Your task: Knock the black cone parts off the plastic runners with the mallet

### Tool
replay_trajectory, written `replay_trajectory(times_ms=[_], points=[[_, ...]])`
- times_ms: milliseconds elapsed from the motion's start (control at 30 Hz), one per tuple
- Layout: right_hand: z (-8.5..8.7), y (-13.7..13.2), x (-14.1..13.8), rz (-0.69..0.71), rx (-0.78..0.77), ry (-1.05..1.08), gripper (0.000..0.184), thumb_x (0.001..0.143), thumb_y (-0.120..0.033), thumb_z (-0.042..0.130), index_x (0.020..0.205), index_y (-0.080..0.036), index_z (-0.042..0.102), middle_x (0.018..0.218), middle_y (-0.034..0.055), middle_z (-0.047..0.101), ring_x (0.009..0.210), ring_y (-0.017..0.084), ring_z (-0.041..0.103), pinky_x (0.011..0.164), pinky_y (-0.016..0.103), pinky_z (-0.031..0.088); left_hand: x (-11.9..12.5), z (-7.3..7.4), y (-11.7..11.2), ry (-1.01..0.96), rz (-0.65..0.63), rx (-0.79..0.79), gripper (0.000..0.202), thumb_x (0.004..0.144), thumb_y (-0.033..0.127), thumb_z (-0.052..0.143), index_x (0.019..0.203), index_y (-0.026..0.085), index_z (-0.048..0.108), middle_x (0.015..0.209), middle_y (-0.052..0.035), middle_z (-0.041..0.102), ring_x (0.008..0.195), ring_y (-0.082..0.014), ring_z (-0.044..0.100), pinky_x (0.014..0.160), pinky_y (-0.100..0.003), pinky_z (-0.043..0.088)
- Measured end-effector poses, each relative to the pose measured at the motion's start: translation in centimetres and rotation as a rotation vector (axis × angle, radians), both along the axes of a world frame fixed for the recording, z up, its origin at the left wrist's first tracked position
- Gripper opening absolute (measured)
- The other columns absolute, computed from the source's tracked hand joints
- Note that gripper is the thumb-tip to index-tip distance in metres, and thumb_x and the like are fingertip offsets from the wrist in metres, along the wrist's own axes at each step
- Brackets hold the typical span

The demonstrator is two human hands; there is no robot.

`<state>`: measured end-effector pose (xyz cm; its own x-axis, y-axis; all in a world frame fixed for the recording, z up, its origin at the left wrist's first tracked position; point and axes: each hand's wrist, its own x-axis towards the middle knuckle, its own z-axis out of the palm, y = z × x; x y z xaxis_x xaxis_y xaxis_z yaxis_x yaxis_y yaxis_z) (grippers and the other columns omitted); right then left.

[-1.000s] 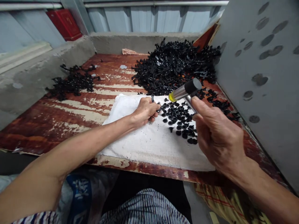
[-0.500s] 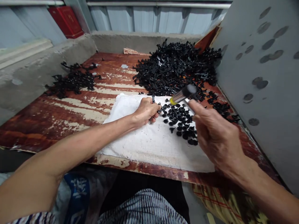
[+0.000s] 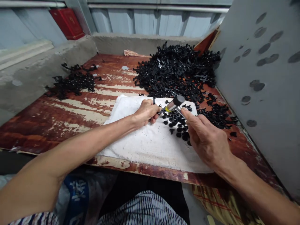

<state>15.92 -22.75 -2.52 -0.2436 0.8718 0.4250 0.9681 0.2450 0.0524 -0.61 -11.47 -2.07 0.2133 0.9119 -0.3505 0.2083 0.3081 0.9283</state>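
Observation:
My left hand (image 3: pixel 148 112) is closed around a small black plastic part (image 3: pixel 154 100) above the white cloth (image 3: pixel 140 143); one end of the part sticks up past the fingers. My right hand (image 3: pixel 206 134) grips a mallet (image 3: pixel 173 103) by its handle. The mallet's head is silver with a black face and a yellow end, and that yellow end is down at the part by my left fingertips. Whether it touches cannot be told. Several small black round-based pieces (image 3: pixel 179 126) lie on the cloth under and beside the mallet, some hidden by my right hand.
A large heap of black parts (image 3: pixel 175 68) covers the back right of the worn red-brown board (image 3: pixel 112 73). A smaller pile (image 3: pixel 72 81) lies at the left. A grey spotted panel (image 3: pixel 255 103) stands along the right side. A red box (image 3: pixel 67 24) rests on the ledge.
The mallet has swung down and to the left, onto or close to the part at my left fingers. My right hand moved with it; my left hand stayed in place.

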Motion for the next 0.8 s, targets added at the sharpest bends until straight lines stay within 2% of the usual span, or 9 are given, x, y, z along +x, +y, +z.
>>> replay_trajectory(times_ms=[133, 233, 267, 333, 400, 467, 633, 733, 800], points=[[0.3, 0.4, 0.3, 0.072, -0.032, 0.095, 0.045, 0.092, -0.016, 0.039, 0.133, -0.017, 0.057, 0.087, 0.0075, 0.068, 0.056, 0.016, 0.06, 0.045, 0.026, 0.043, -0.3, 0.5, 0.7, -0.074, -0.042, -0.072, 0.021, 0.086, 0.009, 0.05, 0.068, 0.019, 0.044, 0.046, 0.0046, 0.045, 0.034, -0.0033, 0.036, 0.034, -0.017, 0.02], [1.2, 0.1, 1.3, 0.133, 0.071, 0.399, 0.041, 0.093, -0.018, 0.042, 0.13, -0.011, 0.057, 0.111, 0.0136, 0.069, 0.081, 0.019, 0.067, 0.068, 0.031, 0.053, -1.3, 1.5, 0.9, -0.097, -0.088, -0.092, 0.023, 0.089, 0.011, 0.046, 0.067, 0.018, 0.044, 0.049, 0.0049, 0.041, 0.036, -0.0022, 0.034, 0.034, -0.017, 0.015], [1.4, -0.2, 1.8, 0.117, 0.109, 0.481, 0.041, 0.092, -0.019, 0.043, 0.13, -0.01, 0.056, 0.115, 0.0146, 0.068, 0.083, 0.019, 0.067, 0.072, 0.032, 0.054, -1.8, 1.9, 0.7, -0.092, -0.111, -0.07, 0.023, 0.089, 0.012, 0.047, 0.067, 0.018, 0.044, 0.05, 0.0052, 0.04, 0.036, -0.0019, 0.033, 0.034, -0.017, 0.014], [1.4, -1.0, 2.9, 0.038, 0.113, 0.564, 0.041, 0.091, -0.02, 0.046, 0.128, -0.01, 0.057, 0.108, 0.0131, 0.07, 0.074, 0.017, 0.067, 0.069, 0.032, 0.054, -2.9, 2.4, -0.1, -0.07, -0.213, 0.015, 0.02, 0.088, 0.013, 0.05, 0.068, 0.017, 0.047, 0.052, 0.0053, 0.042, 0.036, -0.0015, 0.032, 0.035, -0.018, 0.016], [0.7, -1.8, 4.0, -0.051, 0.038, 0.607, 0.041, 0.089, -0.023, 0.048, 0.126, -0.012, 0.06, 0.088, 0.0079, 0.073, 0.059, 0.015, 0.064, 0.058, 0.03, 0.053, -3.8, 2.7, -1.1, -0.007, -0.371, 0.102, 0.014, 0.085, 0.013, 0.053, 0.072, 0.014, 0.054, 0.054, 0.0048, 0.045, 0.038, -0.0016, 0.032, 0.037, -0.018, 0.019], [-0.6, -2.6, 4.9, -0.126, -0.033, 0.681, 0.039, 0.088, -0.026, 0.05, 0.123, -0.014, 0.062, 0.075, 0.0044, 0.071, 0.054, 0.015, 0.062, 0.053, 0.028, 0.052, -4.2, 2.6, -2.1, 0.092, -0.489, 0.164, 0.01, 0.082, 0.014, 0.056, 0.073, 0.012, 0.058, 0.055, 0.0041, 0.049, 0.041, -0.0023, 0.033, 0.04, -0.018, 0.022], [-3.6, -3.7, 5.8, -0.166, -0.098, 0.812, 0.039, 0.089, -0.035, 0.051, 0.122, -0.017, 0.063, 0.092, 0.0086, 0.074, 0.073, 0.019, 0.068, 0.066, 0.032, 0.055, -3.5, 2.0, -2.6, 0.193, -0.571, 0.215, 0.012, 0.079, 0.015, 0.054, 0.069, 0.011, 0.06, 0.057, 0.0015, 0.055, 0.047, -0.0046, 0.037, 0.045, -0.021, 0.025], [-4.1, -3.6, 5.7, -0.152, -0.113, 0.855, 0.039, 0.088, -0.037, 0.053, 0.12, -0.018, 0.064, 0.104, 0.0107, 0.073, 0.082, 0.021, 0.069, 0.075, 0.036, 0.055, -3.1, 1.9, -2.3, 0.216, -0.568, 0.212, 0.013, 0.079, 0.016, 0.053, 0.069, 0.012, 0.06, 0.057, 0.0019, 0.055, 0.046, -0.0046, 0.036, 0.045, -0.021, 0.024], [-4.0, -3.6, 5.7, -0.15, -0.125, 0.888, 0.039, 0.088, -0.038, 0.053, 0.119, -0.019, 0.064, 0.106, 0.0102, 0.072, 0.079, 0.02, 0.068, 0.075, 0.037, 0.055, -3.2, 1.9, -2.2, 0.238, -0.545, 0.215, 0.011, 0.078, 0.015, 0.053, 0.069, 0.012, 0.06, 0.057, 0.0024, 0.053, 0.046, -0.0047, 0.035, 0.045, -0.021, 0.024]])
